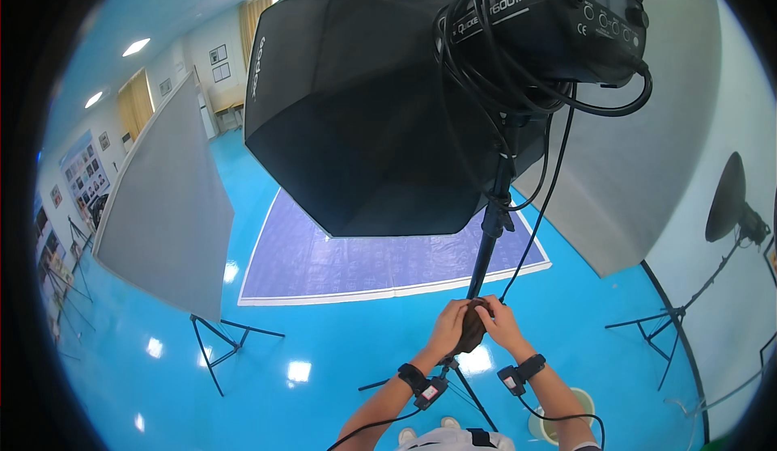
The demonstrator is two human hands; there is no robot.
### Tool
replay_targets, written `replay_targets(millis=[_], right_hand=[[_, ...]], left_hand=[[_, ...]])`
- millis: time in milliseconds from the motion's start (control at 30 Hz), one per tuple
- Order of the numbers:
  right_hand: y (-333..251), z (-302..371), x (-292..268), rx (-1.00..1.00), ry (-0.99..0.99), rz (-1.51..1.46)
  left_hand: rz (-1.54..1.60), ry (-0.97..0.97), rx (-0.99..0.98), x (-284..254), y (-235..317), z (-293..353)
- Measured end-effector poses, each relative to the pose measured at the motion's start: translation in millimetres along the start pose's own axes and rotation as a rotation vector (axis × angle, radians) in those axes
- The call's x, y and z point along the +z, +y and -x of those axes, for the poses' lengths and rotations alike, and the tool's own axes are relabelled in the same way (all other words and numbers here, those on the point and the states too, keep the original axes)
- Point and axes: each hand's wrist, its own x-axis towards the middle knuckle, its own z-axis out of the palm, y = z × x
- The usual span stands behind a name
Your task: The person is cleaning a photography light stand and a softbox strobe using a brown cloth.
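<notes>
My left hand and my right hand are both closed on a dark brown cloth. The cloth is bunched around the black pole of a light stand, low on its upright. On top of the stand sits a black studio flash with a large black softbox fixed to its front. A black power cable is looped about the flash and hangs down beside the pole toward my right hand. Part of the pole is hidden behind my fingers and the cloth.
A pale bucket stands by my right forearm. To the left is a grey panel on a tripod; at right, another lamp on a stand. A purple mat covers part of the blue floor beside a grey backdrop.
</notes>
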Motion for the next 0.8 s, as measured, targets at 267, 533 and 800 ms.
replay_targets(millis=[267,533,800], right_hand=[[-15,-6,13,-0.020,0.051,-0.045],[7,-2,23,-0.131,0.029,-0.124],[23,-34,9,-0.145,0.383,0.029]], left_hand=[[-0.027,-0.017,0.065,-9,2,8],[0.117,-0.179,-0.033,-36,-9,0],[-0.126,0.433,0.134,-111,70,-60]])
